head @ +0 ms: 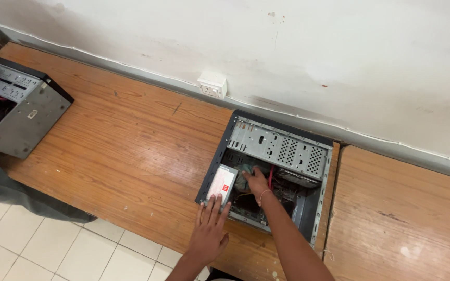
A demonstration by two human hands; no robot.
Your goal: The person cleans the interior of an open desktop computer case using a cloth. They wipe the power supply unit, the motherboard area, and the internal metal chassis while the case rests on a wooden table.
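— Counted two cases: one (272, 177) by the wall, open; another (19, 112) far left on the counter (131, 145).

— Left hand (209, 229) spread flat at its near edge; right hand (256, 182) inside, gripping a cloth (243, 174).

Head view, steeply downward, near wooden desk (131, 140).

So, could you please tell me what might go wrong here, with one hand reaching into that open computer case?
The right hand is deep inside the open computer case, beside red wires and bare metal edges, so a cut or a snagged wire seems possible. The case lies close to the wooden table's front edge, with the left hand steadying it near the power supply; a hard tug might shift it towards the floor.
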